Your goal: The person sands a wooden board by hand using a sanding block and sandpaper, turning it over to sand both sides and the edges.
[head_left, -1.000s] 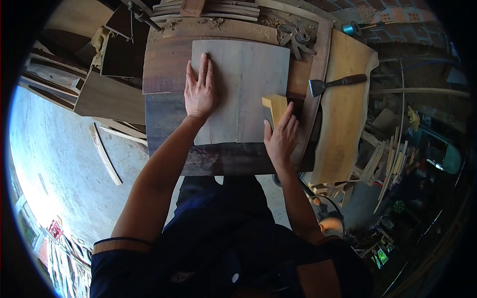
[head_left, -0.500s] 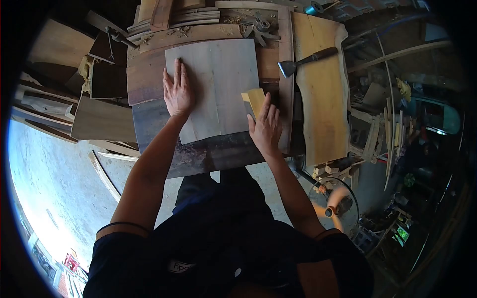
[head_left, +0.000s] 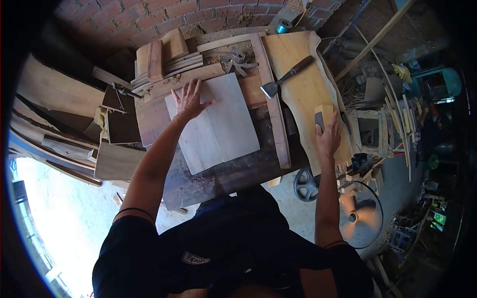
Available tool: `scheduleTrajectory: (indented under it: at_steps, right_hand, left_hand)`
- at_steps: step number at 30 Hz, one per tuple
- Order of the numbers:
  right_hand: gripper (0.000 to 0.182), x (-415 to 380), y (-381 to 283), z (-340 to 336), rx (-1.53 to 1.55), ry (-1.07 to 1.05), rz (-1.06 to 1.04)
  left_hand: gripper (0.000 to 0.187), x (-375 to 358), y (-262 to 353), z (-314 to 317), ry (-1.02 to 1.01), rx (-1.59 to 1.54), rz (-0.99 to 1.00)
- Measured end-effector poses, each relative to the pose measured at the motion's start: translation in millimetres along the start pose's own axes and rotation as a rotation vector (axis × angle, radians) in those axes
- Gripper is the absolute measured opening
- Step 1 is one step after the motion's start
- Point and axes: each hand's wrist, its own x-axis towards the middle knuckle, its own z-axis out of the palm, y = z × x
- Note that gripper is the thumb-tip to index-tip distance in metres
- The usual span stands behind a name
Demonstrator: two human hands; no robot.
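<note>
My left hand [head_left: 188, 102] is over the upper left part of a pale, squarish wooden panel [head_left: 223, 119], fingers spread and holding nothing; whether it presses on the wood is hard to tell. My right hand [head_left: 329, 138] grips a yellow wooden sanding block [head_left: 325, 109] with a dark grey side, thumb on one side and fingers along the other. The block is at the right part of a yellow live-edge board [head_left: 293, 94]. A broad-bladed chisel [head_left: 287, 77] with a dark handle lies across that board's left edge, apart from both hands.
A long wooden bar [head_left: 272, 99] separates the panel from the live-edge board. Behind are a metal hand wheel [head_left: 238, 59], stacked offcuts [head_left: 174, 64], a blue spool [head_left: 283, 26] and a brick wall [head_left: 218, 17]. A spinning fan [head_left: 354, 217] stands on the floor at right.
My right hand has carried the sanding block rightward from the panel's edge to the live-edge board. My left hand's fingers have spread apart. The view has shifted, showing more brick wall.
</note>
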Motion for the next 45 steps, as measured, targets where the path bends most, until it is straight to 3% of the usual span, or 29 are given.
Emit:
scheduleTrajectory:
  at_steps: [2,3,5,7,10,12,13,14,16,17,19,20,22,23,28,30,31,33,34,36,37,39,41,42,43,44,45]
  right_hand:
    - [0.091,1,6,10,0.037,-0.062,0.058]
    - [0.090,-4,6,13,0.039,-0.022,0.037]
    - [0.090,-14,9,18,0.045,0.021,0.023]
    - [0.084,-31,-10,3,-0.043,0.325,-0.085]
    - [0.077,-65,-43,-8,0.075,0.358,-0.123]
    - [0.067,-96,-64,6,0.416,0.165,-0.219]
    - [0.066,-116,-80,19,0.641,0.001,-0.168]
    - [0.064,-137,-98,38,0.862,-0.166,-0.117]
    - [0.057,-174,-132,75,1.191,-0.349,0.181]
    - [0.057,-173,-142,90,1.198,-0.342,0.175]
    - [0.057,-165,-160,102,1.027,-0.427,0.460]
    - [0.057,-156,-160,106,1.040,-0.425,0.454]
    - [0.062,-135,-151,97,1.358,-0.690,0.558]
    - [0.051,-134,-147,89,1.577,-0.772,0.697]
    - [0.033,-141,-153,30,1.829,-0.779,0.760]
    - [0.033,-142,-159,4,1.837,-0.708,0.607]
    - [0.033,-140,-160,-4,1.840,-0.717,0.601]
    - [0.032,-130,-161,-19,1.640,-0.564,0.138]
    - [0.032,-123,-163,-31,1.643,-0.564,0.136]
    - [0.031,-105,-167,-56,1.731,-0.363,-0.151]
    - [0.031,-96,-167,-72,1.733,-0.352,-0.138]
    - [0.029,-78,-165,-98,1.674,-0.438,-0.285]
    - [0.027,-57,-162,-108,1.655,-0.443,-0.311]
    - [0.027,-47,-163,-107,1.655,-0.416,-0.275]
    - [0.028,-39,-166,-104,1.683,-0.285,-0.213]
    - [0.029,-34,-164,-99,1.704,-0.161,-0.159]
    - [0.034,-28,-143,-82,1.367,0.049,-0.163]
  left_hand:
    - [0.116,16,14,-28,-0.296,0.081,0.031]
    - [0.124,22,16,-31,-0.270,0.096,0.061]
    - [0.121,30,23,-33,-0.309,0.136,0.037]
    - [0.116,34,28,-40,-0.337,0.130,0.037]
    - [0.111,33,24,-32,-0.283,0.157,0.113]
    - [0.110,29,13,-20,-0.254,0.163,0.152]
    - [0.112,27,9,-11,-0.270,0.081,0.107]
    - [0.113,24,8,-8,-0.287,-0.002,0.064]
    - [0.112,17,11,-8,-0.306,0.010,0.054]
    - [0.112,12,9,-5,-0.273,-0.009,0.068]
    - [0.115,8,5,-3,-0.280,-0.012,0.092]
    - [0.115,7,2,-2,-0.271,-0.002,0.089]
    - [0.118,3,-3,-1,-0.354,-0.038,0.107]
    - [0.121,4,-5,-1,-0.412,-0.085,0.089]
    - [0.125,-6,21,-63,-0.306,-0.177,0.199]
    - [0.131,-8,44,-110,-0.217,0.047,0.618]
    - [0.131,-9,55,-127,-0.216,0.052,0.610]
    - [0.125,-7,71,-154,-0.173,0.173,0.893]
    - [0.109,-4,71,-167,-0.131,0.166,0.979]
    - [0.086,3,75,-199,-0.312,0.146,0.867]
    - [0.071,8,69,-205,-0.334,0.064,0.779]
    - [0.062,6,56,-229,-0.404,0.005,0.785]
    - [0.052,-15,43,-241,-0.400,-0.160,0.691]
    - [0.055,-23,39,-251,-0.461,-0.065,0.628]
    - [0.047,-34,29,-251,-0.464,-0.099,0.524]
    - [0.035,-50,11,-237,-0.530,-0.547,0.333]
    - [0.028,-69,-20,-210,-0.443,-0.846,0.203]
